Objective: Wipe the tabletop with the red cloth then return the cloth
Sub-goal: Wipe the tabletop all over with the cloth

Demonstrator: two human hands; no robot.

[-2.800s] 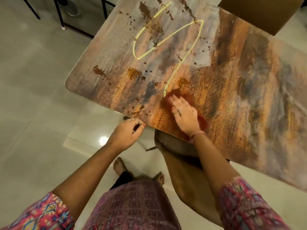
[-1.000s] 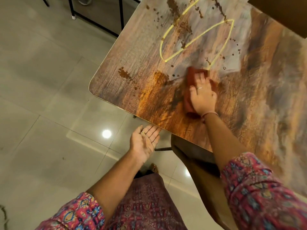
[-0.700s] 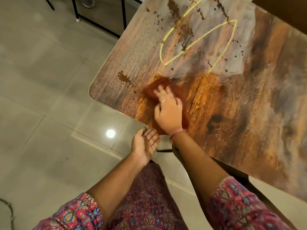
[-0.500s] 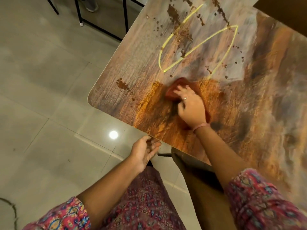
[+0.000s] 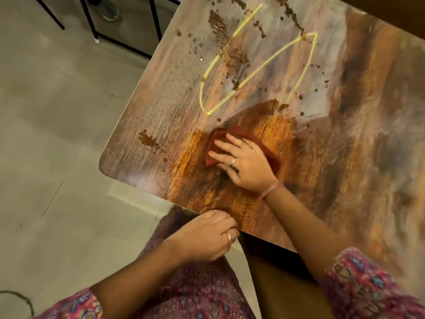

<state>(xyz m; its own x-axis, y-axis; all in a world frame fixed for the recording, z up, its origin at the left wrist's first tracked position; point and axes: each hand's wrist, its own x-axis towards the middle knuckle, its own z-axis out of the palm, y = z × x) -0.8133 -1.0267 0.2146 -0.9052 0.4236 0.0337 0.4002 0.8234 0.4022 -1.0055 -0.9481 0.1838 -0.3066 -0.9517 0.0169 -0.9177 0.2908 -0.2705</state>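
Observation:
The red cloth (image 5: 232, 131) lies crumpled on the wood-patterned tabletop (image 5: 345, 157), near its front left part. My right hand (image 5: 243, 164) presses flat on the cloth with straight, spread fingers. My left hand (image 5: 207, 233) is at the table's near edge, back up, with its fingers curled under and nothing visible in it. A thin yellow line (image 5: 253, 77) loops across the far part of the top, among brown crumbs and smears (image 5: 234, 54). A small brown patch (image 5: 147, 139) sits near the left corner.
A brown chair (image 5: 276, 286) stands tucked under the near edge, beside my legs. Black metal legs (image 5: 92, 21) and a grey shoe (image 5: 105, 10) are on the tiled floor at the far left. Open floor lies left of the table.
My right hand has slid the cloth left and nearer. The left hand, which was cupped palm up below the edge, has turned palm down and curled at the edge.

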